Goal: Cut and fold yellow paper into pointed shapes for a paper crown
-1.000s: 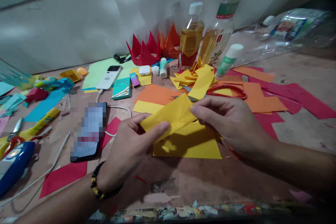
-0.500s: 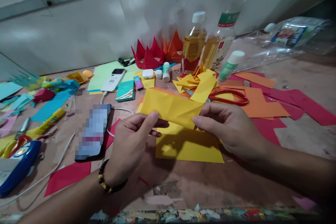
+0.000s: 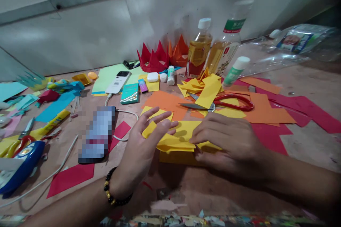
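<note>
A folded strip of yellow paper (image 3: 177, 142) is tilted above a flat yellow sheet (image 3: 173, 156) on the table. My right hand (image 3: 226, 142) pinches the strip's right end between thumb and fingers. My left hand (image 3: 147, 142) has its fingers spread, and the strip's left end lies in the gap between its thumb and fingers. Whether the left thumb touches the paper I cannot tell. Beyond my right hand lie red-handled scissors (image 3: 234, 102), their blades partly under a yellow strip (image 3: 210, 92).
A phone (image 3: 97, 134) with a white cable lies at left. Behind stand red (image 3: 153, 60) and orange paper crowns (image 3: 179, 51), two drink bottles (image 3: 199, 49) and a glue stick (image 3: 237, 70). Orange and red paper (image 3: 269, 142) spreads right; a blue-and-white tool (image 3: 22, 165) sits far left.
The yellow strip came down and tipped flatter over the sheet. My left hand's fingers spread from their grip. My right hand turned over, knuckles up, still pinching the strip.
</note>
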Motion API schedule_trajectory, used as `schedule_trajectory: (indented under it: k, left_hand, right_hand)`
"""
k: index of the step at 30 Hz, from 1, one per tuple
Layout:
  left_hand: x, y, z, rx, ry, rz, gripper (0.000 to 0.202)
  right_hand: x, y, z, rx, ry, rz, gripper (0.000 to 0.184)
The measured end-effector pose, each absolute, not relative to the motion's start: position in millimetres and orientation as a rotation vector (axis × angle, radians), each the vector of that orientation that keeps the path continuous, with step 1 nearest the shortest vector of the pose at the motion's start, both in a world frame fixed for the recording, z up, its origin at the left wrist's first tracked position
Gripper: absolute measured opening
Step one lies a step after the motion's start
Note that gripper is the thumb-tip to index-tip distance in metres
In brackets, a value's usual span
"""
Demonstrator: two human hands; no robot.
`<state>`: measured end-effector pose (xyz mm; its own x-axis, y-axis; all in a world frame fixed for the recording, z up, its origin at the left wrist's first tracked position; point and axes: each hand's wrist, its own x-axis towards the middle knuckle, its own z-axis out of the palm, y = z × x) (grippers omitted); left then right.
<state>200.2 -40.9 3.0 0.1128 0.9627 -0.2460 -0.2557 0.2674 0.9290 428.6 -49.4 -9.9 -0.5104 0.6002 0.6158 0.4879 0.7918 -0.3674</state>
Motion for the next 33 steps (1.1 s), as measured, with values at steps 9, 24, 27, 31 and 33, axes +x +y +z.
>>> schedule_trajectory:
  k: [9,24,27,31,33]
  left_hand:
    - [196.7,-39.3,-1.4,0.884,0.948,1.116,0.077]
    - [190.0,-38.9,-1.1,1.011,1.059,1.053,0.061]
    - [188.5,-36.9,3.9,1.045,1.092,0.972,0.059]
    - [183.0,-24.0,14.5,1.051,1.026,0.695,0.060]
    - [176.8,-20.2,21.4,1.191,1.043,0.642,0.063]
  right_hand:
    - [428.7,-48.7,-7.2,-0.775,-2.117,0.176,0.012]
    - [418.7,-56.8,-13.6,-1.130,-1.765,0.877,0.021]
    - [429.5,-46.8,-18.2,-0.821,-2.159,0.590,0.051]
    - [446.5,-31.3,-13.9,-0.545,-2.459,0.383,0.038]
    - [451.9,-28.2,-8.2,-0.472,-2.544,0.269,0.030]
